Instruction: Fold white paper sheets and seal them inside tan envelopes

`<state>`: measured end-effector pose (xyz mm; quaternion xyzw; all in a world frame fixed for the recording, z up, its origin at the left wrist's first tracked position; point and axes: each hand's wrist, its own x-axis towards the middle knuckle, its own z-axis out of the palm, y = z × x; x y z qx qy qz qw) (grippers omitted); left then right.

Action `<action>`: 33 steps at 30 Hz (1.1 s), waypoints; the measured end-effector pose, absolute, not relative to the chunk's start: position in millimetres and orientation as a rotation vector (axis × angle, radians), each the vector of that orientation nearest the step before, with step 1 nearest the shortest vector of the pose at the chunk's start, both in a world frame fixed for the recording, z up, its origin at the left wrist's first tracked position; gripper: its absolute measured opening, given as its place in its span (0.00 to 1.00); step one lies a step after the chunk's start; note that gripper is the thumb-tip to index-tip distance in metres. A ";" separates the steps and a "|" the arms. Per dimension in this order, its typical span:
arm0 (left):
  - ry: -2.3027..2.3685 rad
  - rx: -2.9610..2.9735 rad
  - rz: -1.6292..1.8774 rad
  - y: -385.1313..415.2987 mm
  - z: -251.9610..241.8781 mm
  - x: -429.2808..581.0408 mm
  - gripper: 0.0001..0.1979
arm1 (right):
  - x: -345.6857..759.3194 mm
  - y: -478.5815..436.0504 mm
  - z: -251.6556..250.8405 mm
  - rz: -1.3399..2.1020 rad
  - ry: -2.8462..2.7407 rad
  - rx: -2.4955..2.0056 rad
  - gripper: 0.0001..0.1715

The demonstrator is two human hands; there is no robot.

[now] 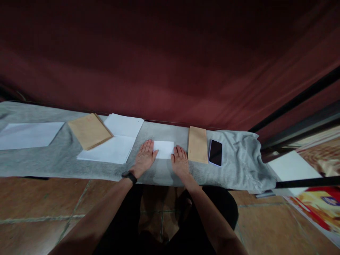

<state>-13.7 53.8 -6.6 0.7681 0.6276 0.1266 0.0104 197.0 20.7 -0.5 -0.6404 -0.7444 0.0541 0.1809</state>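
A small white folded sheet of paper (164,149) lies flat on the grey cloth between my hands. My left hand (145,156) rests on its left edge, fingers stretched out flat and thumb touching the paper. At the right edge of the sheet, my right hand (180,161) lies flat too, fingers straight. Just right of it is a brown envelope (198,144), lying lengthwise away from me. To the left of my left hand is a stack of larger white sheets (117,141) with a crease across the top one.
Several brown envelopes (90,131) overlap the white stack. Another white sheet (29,134) lies at the far left. A phone (215,153) is right of the single envelope. The grey cloth (233,170) covers a narrow table against a dark red wall (159,71). A black bar (308,182) stands at right.
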 end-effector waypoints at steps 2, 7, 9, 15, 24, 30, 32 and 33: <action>2.020 2.371 0.401 49.6 -5.7 -13.4 0.35 | 197.2 22.1 1.9 0.152 -2.059 -1.813 0.28; 1.776 2.536 0.397 30.6 -0.2 6.7 0.34 | 197.4 28.3 4.9 0.165 -1.942 -1.853 0.23; 1.656 2.588 0.362 23.8 2.1 19.7 0.33 | 197.8 31.5 3.6 0.207 -1.924 -1.867 0.22; 1.660 2.609 0.209 26.5 14.3 45.9 0.27 | 200.2 42.4 -3.8 0.330 -1.875 -1.822 0.23; 1.657 2.677 0.128 34.9 31.8 63.4 0.22 | 196.9 47.6 -9.6 0.698 -1.641 -1.634 0.24; 1.739 2.583 0.116 31.3 49.8 71.6 0.19 | 193.5 48.2 -10.3 0.953 -1.334 -1.398 0.19; 1.763 2.552 0.106 31.5 55.0 72.5 0.18 | 192.2 48.2 -9.2 1.001 -1.261 -1.338 0.18; 1.779 2.531 0.112 32.0 57.9 72.3 0.17 | 191.8 48.1 -8.2 1.017 -1.232 -1.309 0.18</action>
